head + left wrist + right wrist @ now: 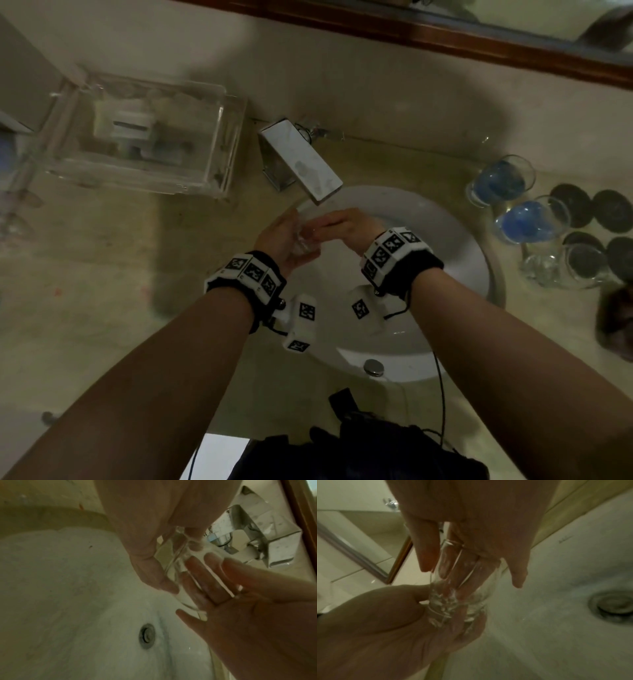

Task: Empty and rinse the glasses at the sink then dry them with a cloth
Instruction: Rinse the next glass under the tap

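Observation:
A small clear glass [306, 241] is held on its side over the white sink [459, 240], just below the faucet spout [308, 168]. My left hand [282, 236] grips its base end, thumb [152, 574] on one side and fingers [193, 534] on the other. Two straight fingers [453, 566] of my right hand [337, 224] are inside the glass [453, 588], with the other fingers straight along its outside. Water drops cling inside the glass [178, 566]. Two glasses of blue liquid [503, 181] [534, 221] stand on the counter at the right.
Clear empty glasses [561, 267] stand beside several dark round coasters [613, 209] on the right. A clear plastic box [144, 137] sits on the counter at the left. The drain [147, 636] lies below my hands. A dark object [616, 318] lies at the right edge.

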The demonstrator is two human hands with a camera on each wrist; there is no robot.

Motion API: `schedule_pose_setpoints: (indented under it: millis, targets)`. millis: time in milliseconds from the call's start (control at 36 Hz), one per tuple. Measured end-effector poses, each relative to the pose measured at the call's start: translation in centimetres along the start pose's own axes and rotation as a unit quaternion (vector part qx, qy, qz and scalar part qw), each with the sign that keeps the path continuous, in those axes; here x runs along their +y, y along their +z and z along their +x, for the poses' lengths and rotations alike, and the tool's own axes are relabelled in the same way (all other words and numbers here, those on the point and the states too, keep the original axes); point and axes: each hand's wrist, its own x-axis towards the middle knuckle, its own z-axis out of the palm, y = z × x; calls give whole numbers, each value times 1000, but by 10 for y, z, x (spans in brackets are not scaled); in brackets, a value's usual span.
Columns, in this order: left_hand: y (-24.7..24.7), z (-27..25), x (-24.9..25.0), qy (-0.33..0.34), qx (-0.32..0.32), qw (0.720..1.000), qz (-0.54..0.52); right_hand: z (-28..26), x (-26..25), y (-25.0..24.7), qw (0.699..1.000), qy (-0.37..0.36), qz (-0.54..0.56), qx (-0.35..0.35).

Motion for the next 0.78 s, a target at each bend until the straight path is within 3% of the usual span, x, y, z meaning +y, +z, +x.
schedule_pose_setpoints:
  millis: [139, 222, 333, 500, 611, 694, 778]
  targets:
    - [-2, 0, -2, 16, 15, 999, -26, 5, 1, 3, 999, -11, -14, 38]
    - [-4, 3, -1, -3, 20, 999, -48, 0, 0, 2, 999, -12, -44, 8]
    - [-6, 5, -2, -19, 1, 1000, 8, -4, 1, 5, 997, -12, -68, -16]
    - [-5, 8, -12, 36, 36, 999, 16, 2, -1, 7, 999, 34, 7, -12]
    - [-2, 10, -11, 50, 37, 998, -15, 7, -4, 9, 987, 75, 141, 29]
    - [1, 10, -6, 44, 19, 998, -41, 12, -2, 9, 984, 60, 163, 38]
    - [-1, 9, -2, 27, 5, 999, -43, 6, -1, 9, 986, 44, 160, 6]
